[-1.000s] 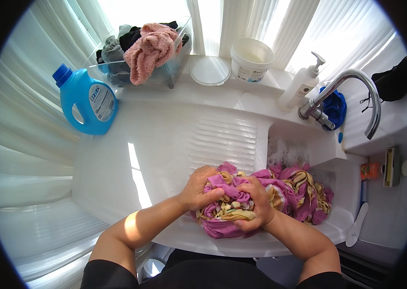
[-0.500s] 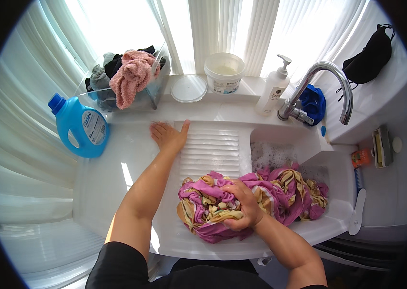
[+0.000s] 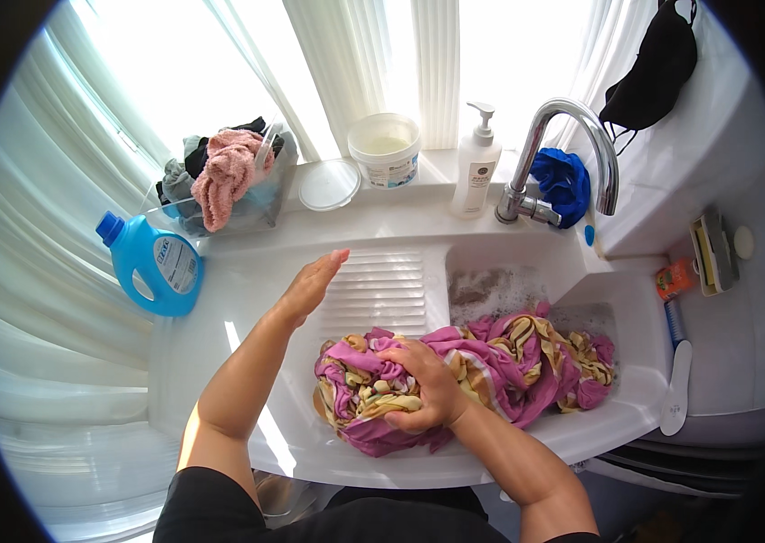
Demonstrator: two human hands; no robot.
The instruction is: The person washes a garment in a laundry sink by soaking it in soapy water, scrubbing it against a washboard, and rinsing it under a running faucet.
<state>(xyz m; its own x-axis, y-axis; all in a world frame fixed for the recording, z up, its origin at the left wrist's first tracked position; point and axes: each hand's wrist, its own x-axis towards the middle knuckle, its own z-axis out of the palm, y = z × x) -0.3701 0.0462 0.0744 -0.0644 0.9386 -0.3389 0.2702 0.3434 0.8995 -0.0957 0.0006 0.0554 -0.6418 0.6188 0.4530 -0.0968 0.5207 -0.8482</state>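
A wet pink and yellow patterned cloth (image 3: 527, 362) lies bunched from the sink basin onto the left ledge. My right hand (image 3: 432, 385) is curled over its left part, thumb and fingers gripping the fabric. Just left of the ribbed washboard (image 3: 373, 290), my left hand (image 3: 312, 288) is raised with straight fingers and nothing in it. Soapy water (image 3: 495, 285) with foam shows in the basin behind the cloth. The fabric under my right palm is hidden.
A blue detergent jug (image 3: 154, 265) stands at left, near a clear bin (image 3: 265, 204) of clothes. Along the back are a round lid (image 3: 329, 185), white tub (image 3: 385, 163), pump bottle (image 3: 474, 172) and curved faucet (image 3: 527, 172). A white scoop-like tool (image 3: 675, 394) and brush lie right.
My left hand has lifted off the white surface and turned on edge. My right hand keeps its grip on the cloth. The whole view has shifted slightly.
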